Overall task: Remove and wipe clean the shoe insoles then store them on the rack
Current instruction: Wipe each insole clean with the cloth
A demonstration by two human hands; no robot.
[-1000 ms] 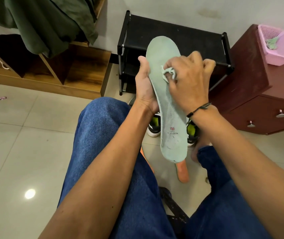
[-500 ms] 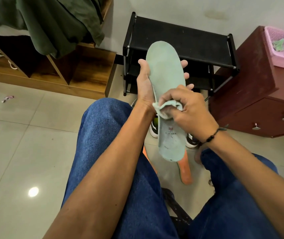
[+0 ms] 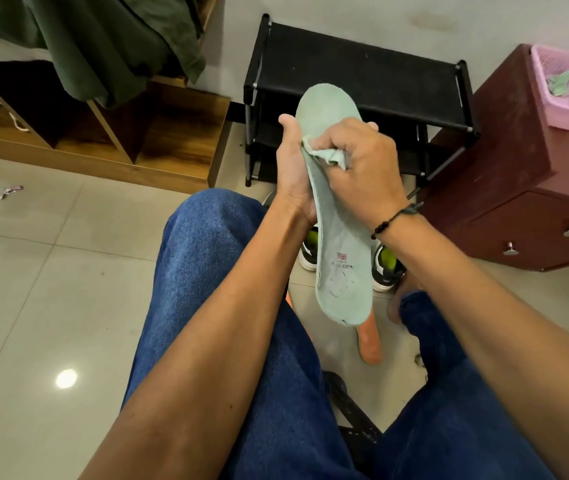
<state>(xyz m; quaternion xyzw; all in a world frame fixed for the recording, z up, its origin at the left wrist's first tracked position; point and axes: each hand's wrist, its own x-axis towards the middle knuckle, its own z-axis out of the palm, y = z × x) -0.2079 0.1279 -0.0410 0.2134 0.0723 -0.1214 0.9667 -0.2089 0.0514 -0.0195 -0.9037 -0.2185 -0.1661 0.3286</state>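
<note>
The insole [image 3: 336, 216] is gripped upright by the left hand [image 3: 293, 168], braced for wiping; a cloth [image 3: 324, 154] is pinched against it by the right hand [image 3: 366, 168]. The rack [image 3: 362, 74] waits at twelve o'clock.

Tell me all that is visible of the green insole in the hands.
The green insole is pale mint, fabric-topped, with small printed marks and scuffs near its heel. It stands lengthwise, toe up toward the black rack, heel down. The left hand grips its left edge; the right hand presses a small green cloth on its upper half.
</note>
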